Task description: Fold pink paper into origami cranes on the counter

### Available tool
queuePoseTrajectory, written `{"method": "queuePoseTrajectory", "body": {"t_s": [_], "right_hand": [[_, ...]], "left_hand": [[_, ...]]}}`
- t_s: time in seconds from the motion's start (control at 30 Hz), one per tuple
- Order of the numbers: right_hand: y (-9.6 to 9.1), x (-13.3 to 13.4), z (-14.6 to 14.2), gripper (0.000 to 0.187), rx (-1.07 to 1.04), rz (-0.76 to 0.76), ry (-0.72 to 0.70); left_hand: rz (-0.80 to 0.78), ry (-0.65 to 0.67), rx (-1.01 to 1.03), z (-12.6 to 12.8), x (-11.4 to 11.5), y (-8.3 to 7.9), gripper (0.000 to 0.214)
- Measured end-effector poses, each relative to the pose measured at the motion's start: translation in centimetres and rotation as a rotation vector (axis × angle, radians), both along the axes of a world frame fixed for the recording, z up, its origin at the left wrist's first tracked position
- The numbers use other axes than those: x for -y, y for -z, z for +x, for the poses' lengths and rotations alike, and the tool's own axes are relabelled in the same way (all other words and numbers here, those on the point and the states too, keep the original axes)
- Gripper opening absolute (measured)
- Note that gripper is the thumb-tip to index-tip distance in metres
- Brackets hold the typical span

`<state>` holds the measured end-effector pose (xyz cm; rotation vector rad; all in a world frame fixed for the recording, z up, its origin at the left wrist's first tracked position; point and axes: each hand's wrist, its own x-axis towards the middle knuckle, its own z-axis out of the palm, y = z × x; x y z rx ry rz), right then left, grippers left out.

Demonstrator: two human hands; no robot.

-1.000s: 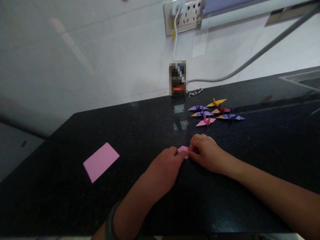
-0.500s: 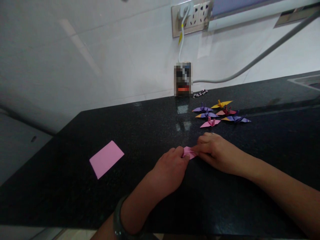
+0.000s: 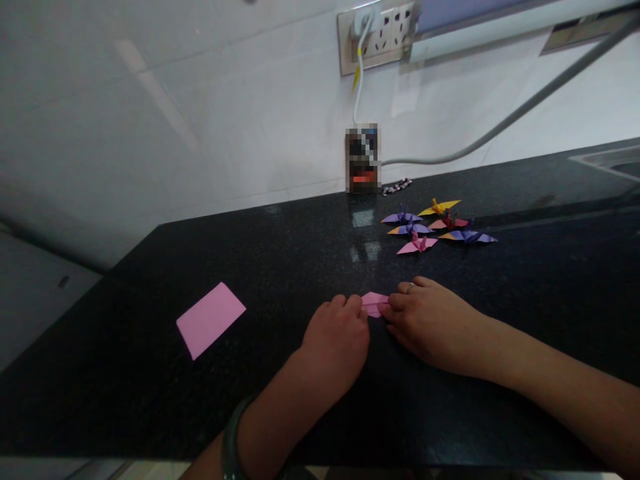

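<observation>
A small folded piece of pink origami paper (image 3: 373,305) lies on the dark countertop between my two hands. My left hand (image 3: 340,337) has its fingers closed on the paper's left end. At its right end, the fingers and thumb of my right hand (image 3: 427,323) pinch the paper. A crease line runs lengthwise across the part that shows; both ends are hidden under my fingers. Beyond my right hand stand several folded paper cranes, among them a pink crane (image 3: 418,245), a yellow crane (image 3: 439,207) and a purple crane (image 3: 469,237).
A pink paper stack (image 3: 211,321) rests on the countertop (image 3: 280,260) to the left. By the wall stand a small blurred box (image 3: 363,160) and a beaded strand (image 3: 397,187). A white cable (image 3: 358,87) hangs from the wall socket (image 3: 375,37). A grey cord (image 3: 500,130) crosses the right side.
My right hand has shifted slightly nearer to me and turned, its fingers now at the paper's right end. My left thumb has tucked lower. The view has moved a little.
</observation>
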<state>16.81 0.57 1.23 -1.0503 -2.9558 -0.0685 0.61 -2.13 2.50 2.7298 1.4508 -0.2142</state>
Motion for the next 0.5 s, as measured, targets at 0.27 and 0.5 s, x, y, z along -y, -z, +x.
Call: {"method": "queuePoseTrajectory", "body": {"t_s": [0.27,0.5], "right_hand": [[-0.5,-1.3,0.9,0.022,-0.137,-0.089,-0.035],[-0.3,-1.6,1.6,0.021,-0.103,-0.14,0.008]], "left_hand": [[0.039,-0.022,-0.035,0.3,0.2,0.3,0.025],[0.046,-0.084,-0.029,-0.4,-0.2,-0.3,0.029]]}}
